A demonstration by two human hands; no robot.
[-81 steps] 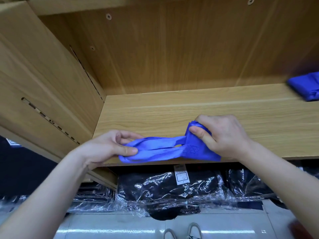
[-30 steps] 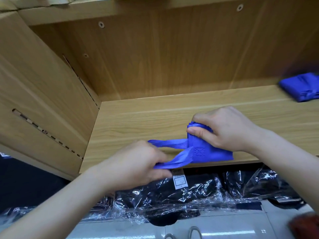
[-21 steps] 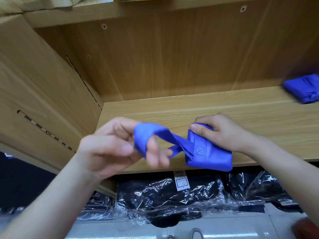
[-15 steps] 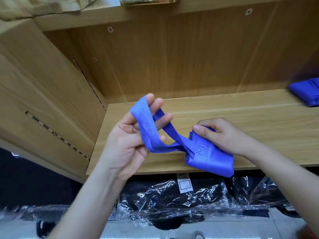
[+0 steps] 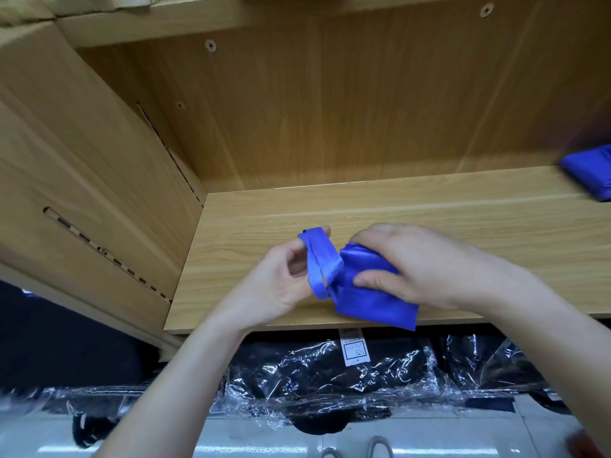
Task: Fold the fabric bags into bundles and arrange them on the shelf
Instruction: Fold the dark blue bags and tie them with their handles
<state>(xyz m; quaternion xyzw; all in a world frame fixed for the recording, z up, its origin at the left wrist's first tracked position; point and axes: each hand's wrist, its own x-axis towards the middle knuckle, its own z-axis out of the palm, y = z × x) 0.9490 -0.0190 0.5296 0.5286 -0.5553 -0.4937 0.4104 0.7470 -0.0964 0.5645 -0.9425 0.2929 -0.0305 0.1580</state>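
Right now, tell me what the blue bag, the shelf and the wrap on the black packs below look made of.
The blue bag: thin matte fabric, likely non-woven; its strap shows an embossed dotted edge.
The shelf: board with a smooth wood-grain finish, probably laminate.
The wrap: clear glossy plastic film, crinkled with bright glints.

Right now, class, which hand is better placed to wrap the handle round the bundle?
Probably left. The left hand has the handle looped over its fingers; the right hand grips the bundle.
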